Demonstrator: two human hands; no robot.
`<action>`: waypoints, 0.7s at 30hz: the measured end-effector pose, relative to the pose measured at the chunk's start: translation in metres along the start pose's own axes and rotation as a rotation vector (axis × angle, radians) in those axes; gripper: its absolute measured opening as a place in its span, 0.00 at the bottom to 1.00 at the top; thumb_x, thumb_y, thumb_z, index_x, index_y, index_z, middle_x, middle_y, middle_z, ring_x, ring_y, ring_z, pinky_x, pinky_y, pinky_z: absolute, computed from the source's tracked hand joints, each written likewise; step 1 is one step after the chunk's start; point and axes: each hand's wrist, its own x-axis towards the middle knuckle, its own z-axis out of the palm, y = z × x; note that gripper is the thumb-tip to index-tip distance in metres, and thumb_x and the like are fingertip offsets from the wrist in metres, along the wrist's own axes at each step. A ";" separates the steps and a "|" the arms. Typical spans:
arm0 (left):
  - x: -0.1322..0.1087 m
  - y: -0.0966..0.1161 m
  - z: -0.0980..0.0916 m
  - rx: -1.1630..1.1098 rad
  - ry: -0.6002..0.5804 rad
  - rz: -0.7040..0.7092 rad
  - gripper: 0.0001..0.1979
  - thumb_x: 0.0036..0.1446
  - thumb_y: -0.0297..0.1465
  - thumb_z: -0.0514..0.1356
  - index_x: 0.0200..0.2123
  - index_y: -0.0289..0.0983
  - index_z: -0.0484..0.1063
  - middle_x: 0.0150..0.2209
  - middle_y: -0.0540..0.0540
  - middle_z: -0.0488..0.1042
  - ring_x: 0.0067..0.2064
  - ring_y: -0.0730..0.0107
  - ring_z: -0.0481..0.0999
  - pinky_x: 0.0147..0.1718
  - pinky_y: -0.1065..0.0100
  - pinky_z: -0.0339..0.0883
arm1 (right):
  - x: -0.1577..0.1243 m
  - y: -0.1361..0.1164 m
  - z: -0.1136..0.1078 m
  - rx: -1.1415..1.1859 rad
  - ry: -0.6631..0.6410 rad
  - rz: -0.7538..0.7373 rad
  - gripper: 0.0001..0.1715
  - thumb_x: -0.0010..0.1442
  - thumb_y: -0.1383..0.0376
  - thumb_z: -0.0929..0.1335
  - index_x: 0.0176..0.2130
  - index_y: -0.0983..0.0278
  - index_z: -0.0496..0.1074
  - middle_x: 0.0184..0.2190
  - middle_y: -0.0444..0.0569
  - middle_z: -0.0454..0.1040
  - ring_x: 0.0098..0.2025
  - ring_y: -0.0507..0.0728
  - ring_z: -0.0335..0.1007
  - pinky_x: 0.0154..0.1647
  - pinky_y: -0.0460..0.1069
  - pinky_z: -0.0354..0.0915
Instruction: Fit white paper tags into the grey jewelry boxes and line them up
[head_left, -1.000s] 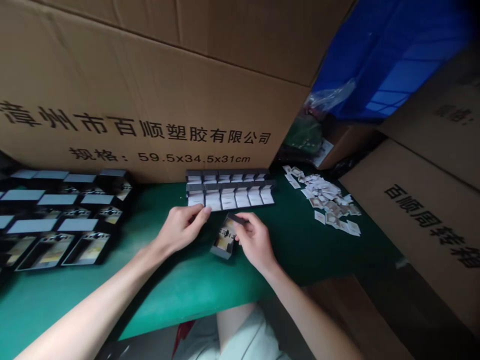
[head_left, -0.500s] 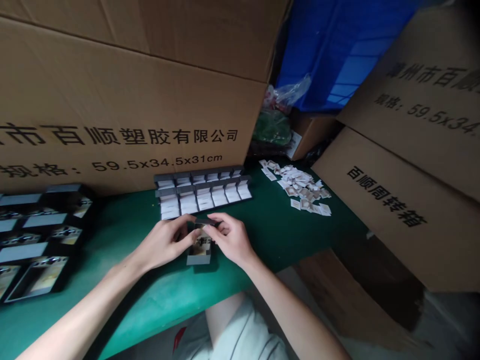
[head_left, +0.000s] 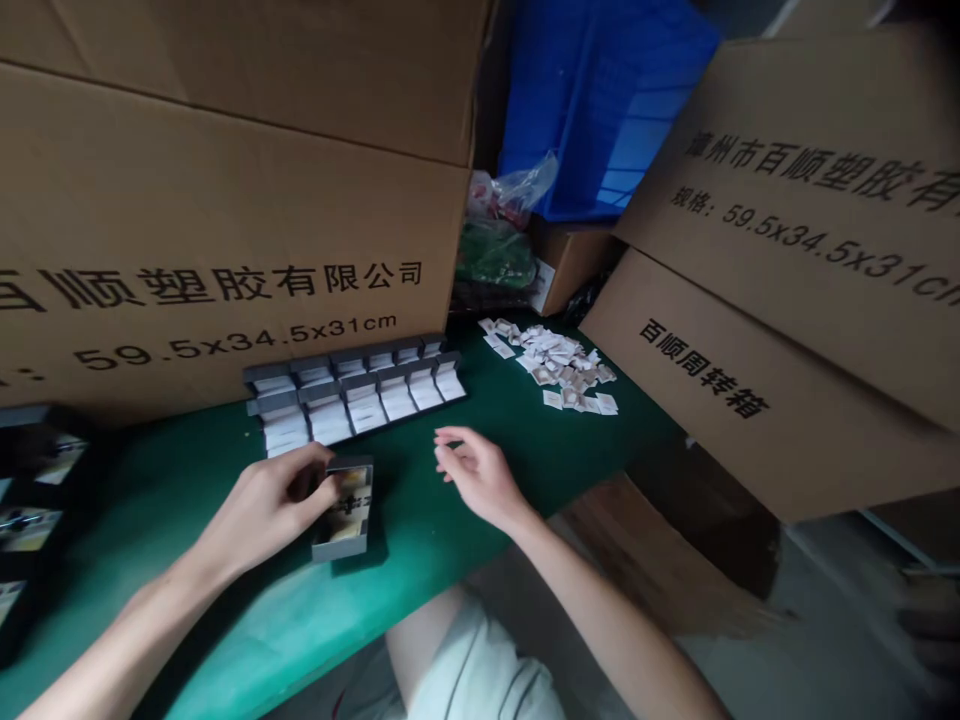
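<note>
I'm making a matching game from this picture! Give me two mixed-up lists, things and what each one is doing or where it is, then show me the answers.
1. Left hand
2. Right hand
3. Paper pieces
4. Blue crate

A. Between brown cartons
B. Heaped on the green table
C. Holding nothing
D. Holding a dark box

Pairs: 1-D, 2-C, 3-B, 4-A

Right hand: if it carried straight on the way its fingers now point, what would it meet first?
Probably the front row of open grey boxes with white inserts, after crossing the green tabletop. The right hand points away from the dark box under the left hand. Height is unclear, so it might pass above the row.
</note>
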 end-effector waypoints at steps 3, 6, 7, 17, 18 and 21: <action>0.002 -0.003 0.002 -0.002 0.005 0.011 0.23 0.60 0.54 0.53 0.36 0.39 0.73 0.21 0.53 0.72 0.23 0.68 0.67 0.25 0.68 0.59 | 0.002 0.019 -0.053 -0.415 0.195 -0.114 0.16 0.70 0.58 0.64 0.50 0.62 0.76 0.45 0.52 0.82 0.37 0.54 0.80 0.35 0.48 0.78; 0.004 -0.007 0.005 -0.050 0.020 -0.012 0.24 0.60 0.54 0.53 0.39 0.40 0.72 0.26 0.52 0.78 0.24 0.68 0.69 0.25 0.69 0.60 | 0.010 0.038 -0.104 -0.582 0.331 -0.124 0.16 0.67 0.62 0.63 0.47 0.63 0.77 0.46 0.57 0.79 0.44 0.60 0.78 0.46 0.55 0.77; 0.004 -0.009 0.005 -0.072 0.025 -0.025 0.23 0.60 0.54 0.53 0.40 0.40 0.71 0.30 0.51 0.80 0.26 0.67 0.71 0.26 0.70 0.62 | 0.013 0.043 -0.118 -0.640 0.376 -0.126 0.16 0.66 0.63 0.63 0.47 0.64 0.77 0.47 0.59 0.79 0.48 0.63 0.77 0.53 0.60 0.75; 0.005 -0.006 0.001 -0.298 0.075 -0.171 0.24 0.59 0.54 0.56 0.44 0.40 0.69 0.38 0.48 0.81 0.39 0.59 0.78 0.36 0.69 0.68 | 0.026 0.073 -0.138 -0.967 0.435 -0.120 0.18 0.67 0.62 0.64 0.47 0.66 0.80 0.55 0.63 0.76 0.59 0.70 0.69 0.62 0.69 0.65; 0.005 -0.003 0.000 -0.340 0.090 -0.182 0.24 0.59 0.54 0.57 0.44 0.40 0.70 0.38 0.48 0.81 0.40 0.59 0.78 0.37 0.70 0.69 | 0.027 0.074 -0.138 -0.977 0.428 -0.128 0.19 0.68 0.63 0.63 0.47 0.66 0.80 0.55 0.63 0.76 0.59 0.70 0.70 0.62 0.68 0.65; 0.006 0.003 -0.003 -0.438 0.124 -0.210 0.24 0.61 0.54 0.55 0.44 0.40 0.71 0.37 0.49 0.79 0.40 0.60 0.77 0.37 0.70 0.70 | 0.028 0.073 -0.139 -0.986 0.389 -0.170 0.20 0.69 0.64 0.61 0.49 0.66 0.81 0.54 0.61 0.79 0.58 0.67 0.72 0.63 0.66 0.66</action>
